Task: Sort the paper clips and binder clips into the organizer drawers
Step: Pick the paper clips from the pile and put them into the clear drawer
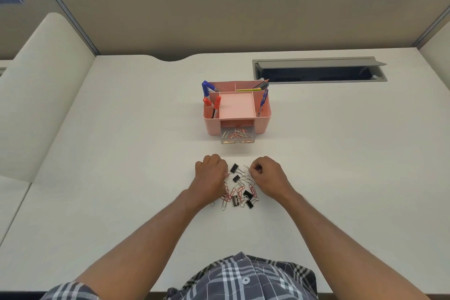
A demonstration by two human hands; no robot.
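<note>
Meanwhile, at desk [121, 153]: our L hand [211, 174] and R hand [265, 175] flank the clips [239, 192], a mixed pile of paper and binder types. R fingers pinch one paper clip [246, 167]; L fingers curled at pile edge, grasp can't be told. Beyond, the organizer [237, 107] w/ drawer [237, 136] open, holding paper clips.

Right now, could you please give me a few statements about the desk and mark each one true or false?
1. The organizer is pink. True.
2. Its clear drawer is empty. False: it holds paper clips.
3. The right hand pinches a paper clip. True.
4. All binder clips are already in the organizer. False: black ones lie on the desk between the hands.
5. The left hand rests on the organizer. False: it is at the pile.
</note>
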